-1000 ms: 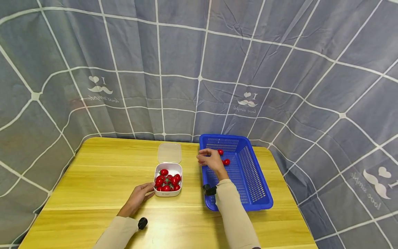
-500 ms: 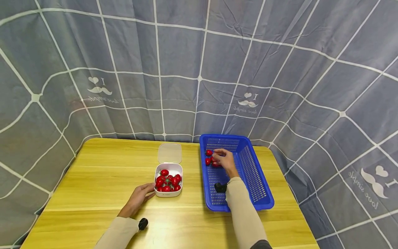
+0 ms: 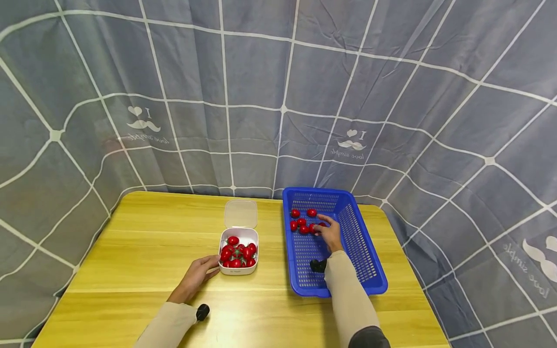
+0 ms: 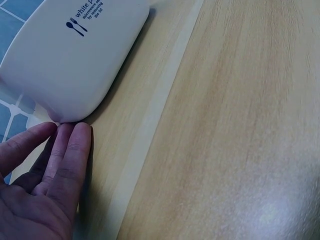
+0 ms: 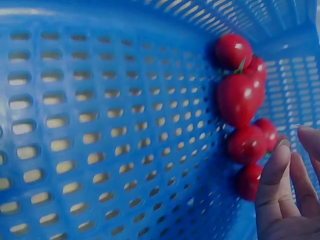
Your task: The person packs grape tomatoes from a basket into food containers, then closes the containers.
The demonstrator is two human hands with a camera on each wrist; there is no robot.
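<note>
A white box [image 3: 238, 265] of several red cherry tomatoes [image 3: 237, 252] stands mid-table. My left hand [image 3: 204, 269] rests flat on the table, and its straight fingers [image 4: 70, 152] touch the near corner of the white box [image 4: 75, 55]. My right hand [image 3: 325, 226] is inside the blue basket [image 3: 363, 256], fingers relaxed and holding nothing, just right of several loose tomatoes [image 3: 302, 222] at the basket's far end. In the right wrist view the fingertips [image 5: 277, 170] hover beside the tomatoes [image 5: 240, 97] on the perforated basket floor [image 5: 100, 125].
The box's clear lid [image 3: 241, 213] lies flat behind the box. The wooden table [image 3: 143, 241] is backed by a grey curtain [image 3: 278, 96] close behind and to the right of the basket.
My right hand went from the basket's left rim to further inside it. More tomatoes now lie at the basket's far end. The left hand stayed at the box.
</note>
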